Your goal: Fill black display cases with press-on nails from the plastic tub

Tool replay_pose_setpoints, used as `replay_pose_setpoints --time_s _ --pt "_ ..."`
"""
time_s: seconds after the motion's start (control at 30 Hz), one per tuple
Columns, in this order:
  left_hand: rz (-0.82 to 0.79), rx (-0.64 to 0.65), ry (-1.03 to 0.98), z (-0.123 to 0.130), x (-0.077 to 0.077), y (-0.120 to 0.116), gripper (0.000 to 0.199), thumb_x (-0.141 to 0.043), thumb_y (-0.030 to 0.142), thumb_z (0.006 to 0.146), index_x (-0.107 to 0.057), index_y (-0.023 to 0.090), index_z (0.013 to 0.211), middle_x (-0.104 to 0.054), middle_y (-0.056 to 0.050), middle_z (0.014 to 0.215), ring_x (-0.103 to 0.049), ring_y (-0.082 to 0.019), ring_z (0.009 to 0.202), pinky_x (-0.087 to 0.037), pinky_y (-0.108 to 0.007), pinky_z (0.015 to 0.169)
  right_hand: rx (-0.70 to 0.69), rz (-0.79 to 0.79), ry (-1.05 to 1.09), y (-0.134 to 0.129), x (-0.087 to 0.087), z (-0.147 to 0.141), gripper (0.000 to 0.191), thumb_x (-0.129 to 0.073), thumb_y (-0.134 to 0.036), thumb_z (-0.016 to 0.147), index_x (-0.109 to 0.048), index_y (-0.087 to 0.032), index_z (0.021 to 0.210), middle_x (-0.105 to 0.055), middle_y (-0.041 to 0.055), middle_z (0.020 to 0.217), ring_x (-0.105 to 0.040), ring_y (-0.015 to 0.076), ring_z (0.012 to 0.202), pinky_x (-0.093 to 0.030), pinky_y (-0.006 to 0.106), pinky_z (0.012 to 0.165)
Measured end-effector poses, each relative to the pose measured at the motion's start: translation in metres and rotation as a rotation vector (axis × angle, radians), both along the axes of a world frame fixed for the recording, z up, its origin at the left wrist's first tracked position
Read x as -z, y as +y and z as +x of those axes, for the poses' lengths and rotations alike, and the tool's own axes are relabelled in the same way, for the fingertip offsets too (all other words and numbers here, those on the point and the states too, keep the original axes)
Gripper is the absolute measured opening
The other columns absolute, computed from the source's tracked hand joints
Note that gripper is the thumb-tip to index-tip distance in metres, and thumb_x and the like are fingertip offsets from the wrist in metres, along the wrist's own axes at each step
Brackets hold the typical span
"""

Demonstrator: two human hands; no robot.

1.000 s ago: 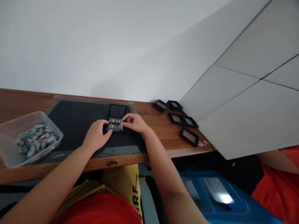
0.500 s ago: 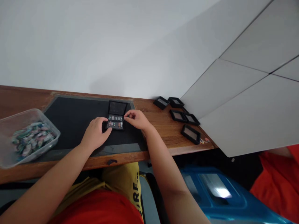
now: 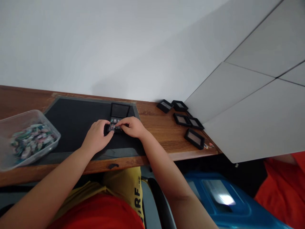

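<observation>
A small black case (image 3: 120,110) lies on the black mat with its lid raised toward the wall. Inside it are two rows of small shiny pieces (image 3: 115,121) that look like decorated press-on nails. My left hand (image 3: 96,136) grips the case's left side, thumb at the near edge and fingers further back. Over the right part of the case reaches my right hand (image 3: 132,127), its fingertips pinched together at the nearer row. Whatever may be between those fingertips is too small to make out. The hand hides part of both rows.
At the left a clear plastic tub (image 3: 51,125) holds many small packets (image 3: 33,140). Several black boxes (image 3: 194,138) lie on the wooden tabletop (image 3: 154,117) at the right. A blue plastic chair (image 3: 228,194) and a person's red clothing (image 3: 283,190) are at the lower right.
My right hand has moved left, from the case's right edge to over the nearer row of pieces. My left hand keeps its hold on the case.
</observation>
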State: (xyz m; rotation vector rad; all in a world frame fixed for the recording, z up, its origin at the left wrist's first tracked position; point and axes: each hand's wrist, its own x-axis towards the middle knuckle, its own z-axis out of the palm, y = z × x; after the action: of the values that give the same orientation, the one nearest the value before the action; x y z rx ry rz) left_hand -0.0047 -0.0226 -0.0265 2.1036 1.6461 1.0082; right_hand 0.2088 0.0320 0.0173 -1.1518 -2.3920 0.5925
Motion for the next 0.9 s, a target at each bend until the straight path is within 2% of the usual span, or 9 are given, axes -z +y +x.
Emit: replay_pose_setpoints --time_s 0.1,0.3,0.47,0.6,0.73,0.9 --pt "0.005 0.003 0.002 0.0 0.0 0.0 0.033 -0.06 0.034 0.092 -0.065 0.015 0.118 -0.07 -0.015 0.118 -0.067 -0.033 0.11 -0.054 -0.052 0.104 0.023 0.028 -0.08 -0.002 -0.004 -0.002 0.038 -0.061 -0.008 0.084 -0.087 -0.028 0.103 -0.084 0.001 0.093 -0.073 0.017 0.083 -0.047 0.026 0.076" --pt "0.005 0.0 -0.004 0.001 0.001 0.0 0.034 -0.06 0.034 0.092 -0.065 0.015 0.12 -0.07 -0.015 0.119 -0.066 -0.033 0.111 -0.054 -0.052 0.104 0.042 0.045 -0.078 -0.003 -0.004 -0.002 0.035 -0.062 -0.009 0.082 -0.088 -0.026 0.099 -0.08 0.0008 0.081 -0.066 0.0146 0.07 -0.041 0.025 0.068" --pt "-0.002 0.004 -0.015 0.001 0.0 0.0 0.037 -0.06 0.034 0.092 -0.065 0.015 0.122 -0.07 -0.015 0.12 -0.066 -0.033 0.111 -0.054 -0.052 0.105 0.065 -0.02 0.087 0.005 0.005 0.005 0.032 -0.063 -0.012 0.081 -0.086 -0.022 0.101 -0.071 -0.0022 0.07 -0.057 0.0116 0.062 -0.037 0.024 0.064" --pt "-0.005 0.03 -0.027 0.001 -0.002 -0.001 0.037 -0.059 0.033 0.093 -0.07 0.02 0.126 -0.069 -0.012 0.123 -0.065 -0.031 0.112 -0.052 -0.05 0.108 0.205 -0.035 0.276 0.019 0.013 0.015 0.03 -0.064 -0.015 0.076 -0.082 -0.019 0.099 -0.059 -0.0054 0.062 -0.05 0.0114 0.059 -0.037 0.024 0.062" --pt "-0.015 0.051 -0.029 0.002 -0.003 -0.001 0.03 -0.058 0.034 0.094 -0.078 0.026 0.115 -0.068 -0.01 0.121 -0.064 -0.031 0.112 -0.051 -0.051 0.108 0.303 0.001 0.35 0.028 0.017 0.021 0.027 -0.058 -0.019 0.078 -0.078 -0.018 0.097 -0.053 -0.0059 0.062 -0.047 0.012 0.058 -0.038 0.024 0.062" --pt "-0.028 0.055 -0.019 0.001 -0.004 -0.003 0.029 -0.058 0.035 0.094 -0.077 0.025 0.114 -0.068 -0.01 0.121 -0.064 -0.03 0.112 -0.051 -0.05 0.107 0.284 -0.036 0.374 0.027 0.017 0.019 0.022 -0.057 -0.02 0.074 -0.074 -0.018 0.087 -0.049 -0.0072 0.058 -0.043 0.0111 0.054 -0.039 0.024 0.06"
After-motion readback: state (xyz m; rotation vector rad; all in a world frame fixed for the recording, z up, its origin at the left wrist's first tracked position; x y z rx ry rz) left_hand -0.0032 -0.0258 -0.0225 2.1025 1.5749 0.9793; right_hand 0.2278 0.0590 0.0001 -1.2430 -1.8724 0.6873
